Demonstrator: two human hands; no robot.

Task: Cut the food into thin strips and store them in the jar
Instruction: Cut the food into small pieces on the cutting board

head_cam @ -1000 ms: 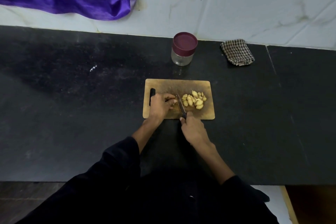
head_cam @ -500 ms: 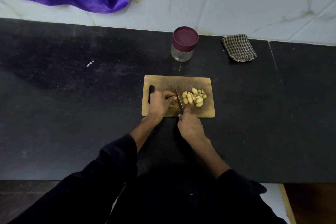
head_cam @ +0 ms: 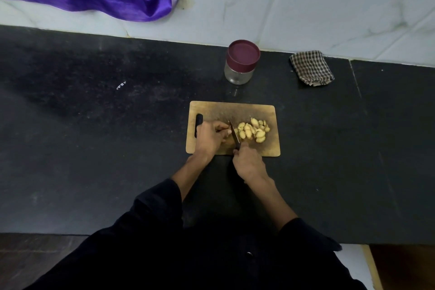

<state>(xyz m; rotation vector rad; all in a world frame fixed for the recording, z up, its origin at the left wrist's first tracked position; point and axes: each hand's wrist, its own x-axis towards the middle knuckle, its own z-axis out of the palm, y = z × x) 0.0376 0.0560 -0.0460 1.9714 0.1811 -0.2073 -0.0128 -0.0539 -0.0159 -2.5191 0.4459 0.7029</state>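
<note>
We have a single head-worn view, looking forward and steeply down from above the desk (head_cam: 94,148), near enough to show both forearms, facing the wall (head_cam: 329,7) behind it.

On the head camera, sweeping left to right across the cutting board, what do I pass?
Handle slot → left hand → knife → pile of cut pieces → bare right end of the cutting board. The right hand sits nearer, gripping the knife.

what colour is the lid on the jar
The lid on the jar is maroon; the head view shows it from above.
</note>
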